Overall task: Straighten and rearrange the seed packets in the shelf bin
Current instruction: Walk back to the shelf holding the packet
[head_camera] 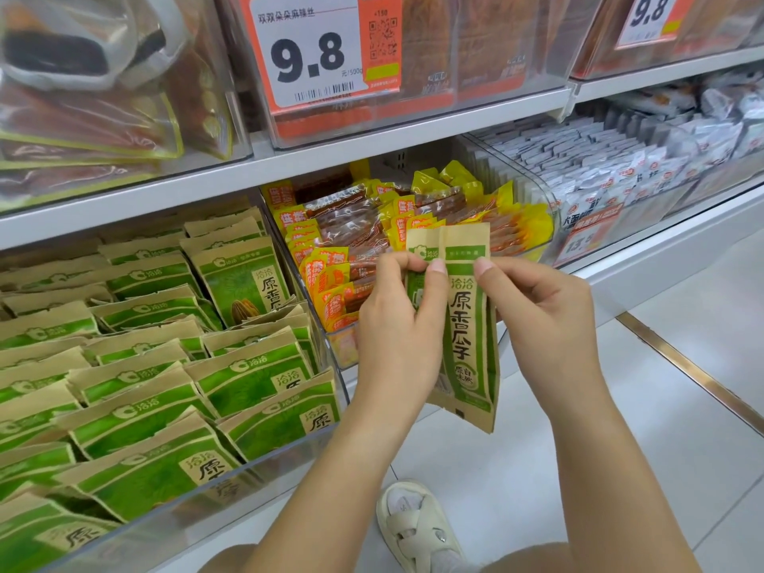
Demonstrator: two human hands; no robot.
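Packets [467, 324] of green-and-tan seeds hang upright between the hands, out in front of the shelf and clear of the bin [231, 481]. The left hand [397, 324] curls round their left edge, thumb pressed on the front near the top; the right hand [541, 308] pinches the upper right edge. How many packets are in the bunch I cannot tell, since the left hand covers part of them. More of the same packets [165, 390] lie slanted in rows in the clear bin to the left, cut off by the frame's edge.
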